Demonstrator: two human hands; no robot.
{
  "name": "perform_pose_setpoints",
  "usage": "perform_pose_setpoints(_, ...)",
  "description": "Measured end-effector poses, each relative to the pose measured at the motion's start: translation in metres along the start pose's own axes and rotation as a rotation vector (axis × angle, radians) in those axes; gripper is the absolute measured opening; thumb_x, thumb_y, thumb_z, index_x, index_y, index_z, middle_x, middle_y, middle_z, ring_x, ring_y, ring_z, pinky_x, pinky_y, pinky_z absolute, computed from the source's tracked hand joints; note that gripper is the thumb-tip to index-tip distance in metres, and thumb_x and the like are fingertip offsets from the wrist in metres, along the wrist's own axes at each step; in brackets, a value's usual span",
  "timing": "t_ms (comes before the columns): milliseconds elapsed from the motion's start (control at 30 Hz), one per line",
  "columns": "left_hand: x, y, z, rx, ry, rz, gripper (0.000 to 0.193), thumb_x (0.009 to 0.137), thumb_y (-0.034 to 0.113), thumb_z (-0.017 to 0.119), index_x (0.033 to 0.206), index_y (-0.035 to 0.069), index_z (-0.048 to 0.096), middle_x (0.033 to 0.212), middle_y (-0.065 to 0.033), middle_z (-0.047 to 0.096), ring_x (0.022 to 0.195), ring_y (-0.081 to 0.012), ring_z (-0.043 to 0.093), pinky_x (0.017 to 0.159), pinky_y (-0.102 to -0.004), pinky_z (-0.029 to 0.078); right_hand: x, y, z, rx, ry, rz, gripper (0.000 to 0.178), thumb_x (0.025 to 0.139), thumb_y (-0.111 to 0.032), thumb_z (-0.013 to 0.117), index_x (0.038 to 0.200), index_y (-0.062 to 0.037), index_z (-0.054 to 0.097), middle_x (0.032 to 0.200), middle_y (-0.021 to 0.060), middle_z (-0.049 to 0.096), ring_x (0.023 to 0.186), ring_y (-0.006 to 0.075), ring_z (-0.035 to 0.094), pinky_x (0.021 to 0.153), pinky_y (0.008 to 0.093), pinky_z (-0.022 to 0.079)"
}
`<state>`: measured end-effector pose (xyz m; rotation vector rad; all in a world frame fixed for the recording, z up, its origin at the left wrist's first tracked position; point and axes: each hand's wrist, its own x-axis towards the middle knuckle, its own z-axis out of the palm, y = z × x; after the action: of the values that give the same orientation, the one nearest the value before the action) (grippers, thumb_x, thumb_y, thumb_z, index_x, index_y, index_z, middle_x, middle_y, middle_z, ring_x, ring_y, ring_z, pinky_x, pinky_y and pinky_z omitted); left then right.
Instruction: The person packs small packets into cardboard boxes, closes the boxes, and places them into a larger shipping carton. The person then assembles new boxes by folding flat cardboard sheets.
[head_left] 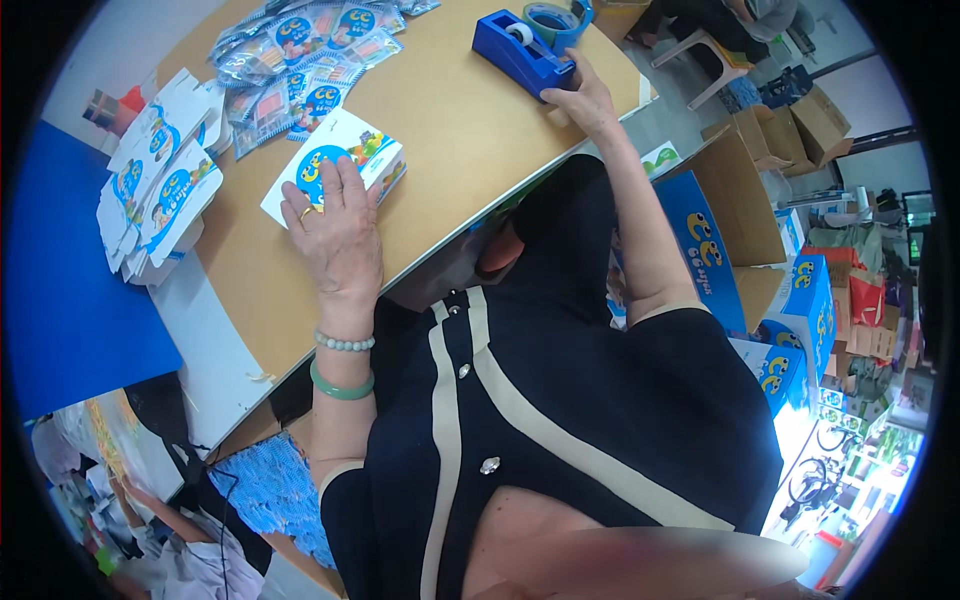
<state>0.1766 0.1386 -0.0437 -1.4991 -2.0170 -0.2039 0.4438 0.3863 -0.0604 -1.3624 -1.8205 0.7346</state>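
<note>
My left hand (pixel 338 235) lies on top of a small white carton (pixel 375 147) with blue and fruit prints, its fingers spread over the blue printed patch. At the far right of the table, my right hand (pixel 585 98) grips the near end of a blue tape dispenser (pixel 510 45), thumb on one side and fingers on the other. Whether a strip of tape is between the fingers is too small to tell. A roll of clear tape (pixel 520 34) sits in the dispenser. Beside it rests a wide roll of tape (pixel 548 22) with a blue holder.
Printed sachets (pixel 300 75) are heaped at the table's far left. Flattened white cartons (pixel 160 180) are stacked at the left edge. An open blue shipping box (pixel 700 240) stands right of my lap. Another person's arm (pixel 165 510) shows at lower left; someone sits near a stool (pixel 705 60).
</note>
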Motion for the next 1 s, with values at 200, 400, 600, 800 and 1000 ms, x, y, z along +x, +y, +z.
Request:
perform_pose_setpoints(200,0.000,-0.001,0.001,-0.022,-0.003,-0.014,0.045,0.090,0.041,0.062,0.124,0.012,0.060,0.125,-0.0054,0.060,0.118,-0.0450,0.052,0.103,-0.0515,0.039,0.041,0.009,-0.025,0.208,-0.170,0.014,0.045,0.083,-0.027,0.072,0.119,-0.0016,0.064,0.103,0.0095,0.066,0.103,0.0228,0.060,0.099,0.0348,0.041)
perform_pose_setpoints(400,-0.001,0.000,0.003,-0.032,0.013,-0.011,0.045,0.090,0.041,0.062,0.124,0.012,0.059,0.125,-0.0057,0.060,0.118,-0.0448,0.052,0.102,-0.0512,0.039,0.053,-0.010,-0.026,0.101,-0.213,0.159,0.023,0.086,-0.022,0.069,0.100,-0.0043,0.071,0.095,0.0075,0.067,0.097,0.0197,0.060,0.094,0.0369,0.043)
perform_pose_setpoints(600,0.000,0.000,0.001,-0.042,0.014,-0.013,0.046,0.089,0.041,0.063,0.125,0.012,0.058,0.124,-0.0054,0.059,0.117,-0.0448,0.052,0.102,-0.0510,0.040,0.040,-0.013,-0.009,0.506,-0.033,0.290,0.014,0.081,-0.012,0.072,0.091,-0.0020,0.068,0.089,0.0094,0.064,0.081,0.0207,0.057,0.073,0.0328,0.044)
perform_pose_setpoints(800,0.000,-0.001,0.002,-0.056,0.005,-0.011,0.047,0.089,0.040,0.063,0.126,0.012,0.058,0.125,-0.0048,0.059,0.116,-0.0450,0.053,0.101,-0.0514,0.040,0.045,-0.007,0.006,0.739,0.176,0.410,0.009,0.084,-0.005,0.062,0.092,0.0000,0.061,0.087,0.0092,0.059,0.086,0.0216,0.059,0.080,0.0399,0.048)
perform_pose_setpoints(1000,0.000,-0.003,0.002,-0.065,0.003,-0.009,0.046,0.089,0.039,0.064,0.126,0.012,0.058,0.126,-0.0049,0.059,0.116,-0.0455,0.053,0.101,-0.0529,0.041,0.039,0.020,0.007,1.152,0.164,0.310,0.008,0.080,0.003,0.057,0.085,-0.0017,0.053,0.081,0.0075,0.054,0.075,0.0201,0.053,0.072,0.0364,0.045)
